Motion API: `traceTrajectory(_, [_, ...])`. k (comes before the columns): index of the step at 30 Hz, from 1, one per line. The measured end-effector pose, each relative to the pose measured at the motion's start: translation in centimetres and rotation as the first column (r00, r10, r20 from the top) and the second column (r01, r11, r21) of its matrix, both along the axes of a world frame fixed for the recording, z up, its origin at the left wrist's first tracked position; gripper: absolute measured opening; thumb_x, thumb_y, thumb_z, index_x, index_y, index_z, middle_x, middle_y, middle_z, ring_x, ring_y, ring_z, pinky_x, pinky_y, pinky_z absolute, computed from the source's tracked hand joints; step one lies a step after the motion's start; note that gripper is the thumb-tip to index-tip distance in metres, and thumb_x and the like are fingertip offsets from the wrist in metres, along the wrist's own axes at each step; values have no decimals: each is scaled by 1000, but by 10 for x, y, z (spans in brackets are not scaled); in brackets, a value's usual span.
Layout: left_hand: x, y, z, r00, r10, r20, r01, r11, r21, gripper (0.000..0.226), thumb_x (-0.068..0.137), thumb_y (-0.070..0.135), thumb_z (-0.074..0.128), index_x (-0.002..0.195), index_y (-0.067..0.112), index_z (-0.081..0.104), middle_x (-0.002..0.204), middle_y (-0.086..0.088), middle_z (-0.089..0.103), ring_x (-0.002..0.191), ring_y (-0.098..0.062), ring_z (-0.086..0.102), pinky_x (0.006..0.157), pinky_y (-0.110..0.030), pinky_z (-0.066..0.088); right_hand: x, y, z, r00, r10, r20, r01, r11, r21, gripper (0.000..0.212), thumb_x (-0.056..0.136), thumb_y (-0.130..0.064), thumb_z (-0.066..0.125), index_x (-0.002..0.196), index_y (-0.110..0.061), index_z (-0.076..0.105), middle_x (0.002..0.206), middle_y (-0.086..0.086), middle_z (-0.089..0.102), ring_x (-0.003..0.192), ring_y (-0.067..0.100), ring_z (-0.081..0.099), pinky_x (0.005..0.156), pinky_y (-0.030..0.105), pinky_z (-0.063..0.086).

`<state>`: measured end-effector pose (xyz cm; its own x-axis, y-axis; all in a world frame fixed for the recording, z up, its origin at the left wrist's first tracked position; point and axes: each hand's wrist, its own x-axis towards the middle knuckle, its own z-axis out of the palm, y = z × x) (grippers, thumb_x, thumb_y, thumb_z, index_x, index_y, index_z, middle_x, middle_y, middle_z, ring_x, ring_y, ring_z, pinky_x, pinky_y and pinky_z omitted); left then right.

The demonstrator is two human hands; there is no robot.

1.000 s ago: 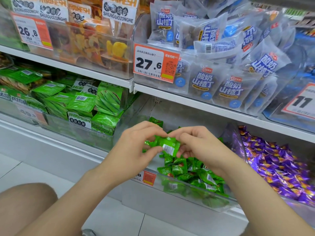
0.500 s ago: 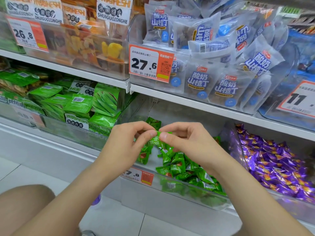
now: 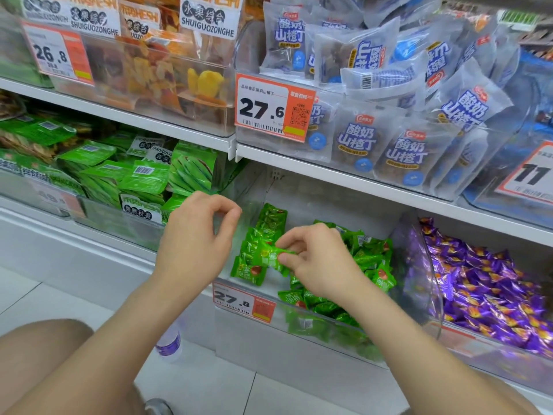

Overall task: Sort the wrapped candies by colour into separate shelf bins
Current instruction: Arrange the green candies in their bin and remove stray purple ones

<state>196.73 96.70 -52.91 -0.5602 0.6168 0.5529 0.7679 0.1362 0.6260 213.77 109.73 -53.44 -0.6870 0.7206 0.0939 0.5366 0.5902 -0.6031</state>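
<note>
A single green candy [image 3: 267, 255] is pinched by one end of its wrapper between the thumb and forefinger of the right hand [image 3: 320, 265]; the other fingers of that hand are curled in beneath. It is held just over the left part of the green heap [image 3: 368, 259] inside the clear bin [image 3: 329, 333] on the lower shelf, so the piece is judged to be at its proper place by colour, with only the letting-go left. A grip on the wrapper end rather than the body is probably chosen so that the candy can be dropped or laid without the heap being disturbed.

The left hand [image 3: 197, 244] is raised just left of the bin and kept apart from the candy; its fingers are curled with the thumb tip close to the forefinger, and nothing is seen between them — it seems to be held clear so that the right hand has room.

The purple candies [image 3: 484, 283] are kept in the neighbouring bin to the right; a clear wall [image 3: 417, 265] is set between the two heaps, and no green piece can be made out among the purple ones.
</note>
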Motion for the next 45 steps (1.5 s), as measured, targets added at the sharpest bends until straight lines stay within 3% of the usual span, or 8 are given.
traceTrajectory(10, [4,-4,-8,999,-13,48,26,960,-280,26,91,23,70,112,37,69,109,7,47,99,-17,59,90,-43,53,-39,-10,-32,972,81,219,-100,992,80,14,76,-24,88,89,-26,80,78,-11,74,87,15,70,79,38,61])
traceTrajectory(23, [10,-7,-7,999,-37,-13,33,966,-255,29,90,19,71,116,33,67,115,7,38,95,-18,57,81,-37,52,-42,-5,-29,961,101,258,-152,971,185,22,75,-45,82,81,-25,74,74,-7,70,79,19,68,69,38,61])
traceTrajectory(26, [12,-7,-9,993,-41,-111,20,984,-180,27,88,11,71,111,25,69,120,2,41,104,-21,52,85,-36,48,-30,11,-13,959,99,265,-146,976,162,10,81,-31,77,78,-22,77,71,-9,70,81,15,69,75,38,61])
traceTrajectory(28, [16,-7,-9,978,-61,-199,38,992,-120,24,87,6,71,107,21,71,119,0,47,106,-22,50,89,-36,46,-15,20,-5,927,140,348,-190,975,112,4,81,-23,78,82,-19,80,72,-12,69,81,11,68,79,37,61])
traceTrajectory(32, [23,-4,-8,929,-192,-318,167,981,-104,22,88,1,69,102,18,73,107,2,57,101,-23,53,84,-41,47,6,23,-3,754,294,587,-349,937,-21,45,83,-45,83,123,-26,73,112,-7,72,108,17,64,94,39,56])
traceTrajectory(35, [29,-1,-15,905,-338,-259,285,933,-221,20,91,8,66,102,23,73,99,8,61,91,-18,61,79,-41,53,3,20,-11,678,326,659,-405,914,-35,51,88,-39,79,135,-30,64,124,-6,68,117,22,57,107,41,43])
traceTrajectory(40, [43,4,-24,901,-425,-91,376,867,-326,18,89,17,64,96,31,72,89,14,65,78,-4,63,75,-36,55,1,16,-14,658,315,684,-419,908,-15,41,93,-36,74,130,-20,65,99,-1,60,118,28,42,114,51,29])
traceTrajectory(45, [47,12,-26,935,-340,103,353,860,-369,24,88,15,66,104,31,73,94,13,70,78,-3,67,77,-29,57,8,20,-12,811,252,528,-388,907,164,33,85,-41,80,112,-32,63,95,-8,49,114,26,44,95,44,35])
